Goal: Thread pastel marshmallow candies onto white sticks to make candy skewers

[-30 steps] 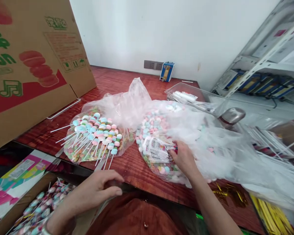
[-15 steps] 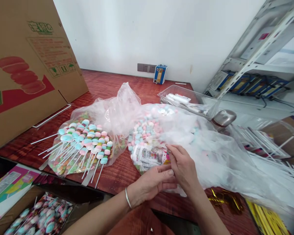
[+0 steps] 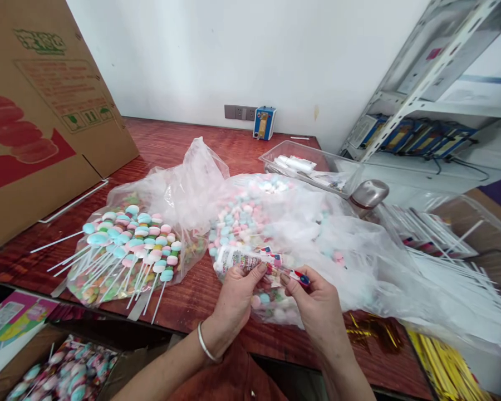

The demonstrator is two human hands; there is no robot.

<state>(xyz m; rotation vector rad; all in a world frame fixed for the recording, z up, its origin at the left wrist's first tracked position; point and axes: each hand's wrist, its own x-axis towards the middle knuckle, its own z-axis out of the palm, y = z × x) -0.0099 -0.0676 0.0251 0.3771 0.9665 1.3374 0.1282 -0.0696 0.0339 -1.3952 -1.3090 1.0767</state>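
My left hand (image 3: 237, 298) pinches a clear printed plastic wrapper (image 3: 237, 259) between thumb and fingers, above the bag of marshmallows. To its right, my right hand (image 3: 317, 298) is closed on a small red-and-blue printed piece (image 3: 297, 275); whether it belongs to the same wrapper I cannot tell. Under both hands lies a clear bag (image 3: 313, 195) full of pink, blue and white marshmallows (image 3: 242, 214). On the left, marshmallow skewers (image 3: 144, 234) on white sticks rest on another clear bag (image 3: 173, 189) with green and orange sweets.
A large cardboard box (image 3: 62, 106) stands at the left. A plastic tray (image 3: 271, 150) and a round metal object (image 3: 370, 193) are behind the bags. White sticks (image 3: 455, 278) lie at the right, yellow strips (image 3: 446, 362) below. Wrapped skewers fill a box (image 3: 73, 367) low at the left.
My hands have moved apart from each other. The left now pinches the wrapper and the right grips a red-and-blue piece. The whole view has shifted slightly.
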